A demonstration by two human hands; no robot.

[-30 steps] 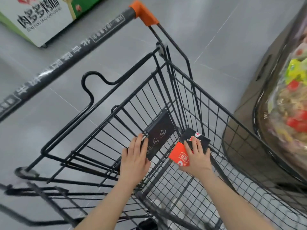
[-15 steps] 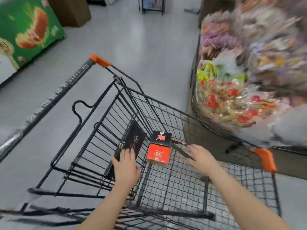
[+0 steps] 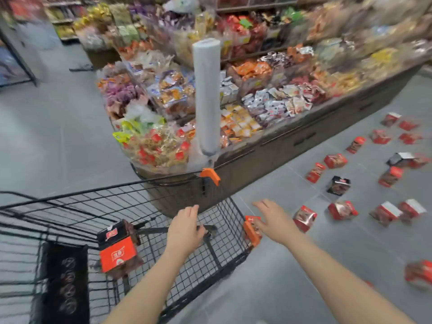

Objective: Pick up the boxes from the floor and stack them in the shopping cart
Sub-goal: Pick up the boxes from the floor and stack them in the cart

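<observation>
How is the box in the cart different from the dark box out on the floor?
The box in the cart shows a bright orange face; the dark box on the floor looks mostly black. The box in the cart rests on the wire basket, while the dark box stands on grey tiles among red boxes. Neither is held by a hand.

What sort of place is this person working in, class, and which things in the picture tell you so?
Most likely a supermarket or snack shop. A wire shopping cart stands beside a display bin heaped with wrapped snacks, and a roll of plastic bags stands upright at the bin's edge.
</observation>
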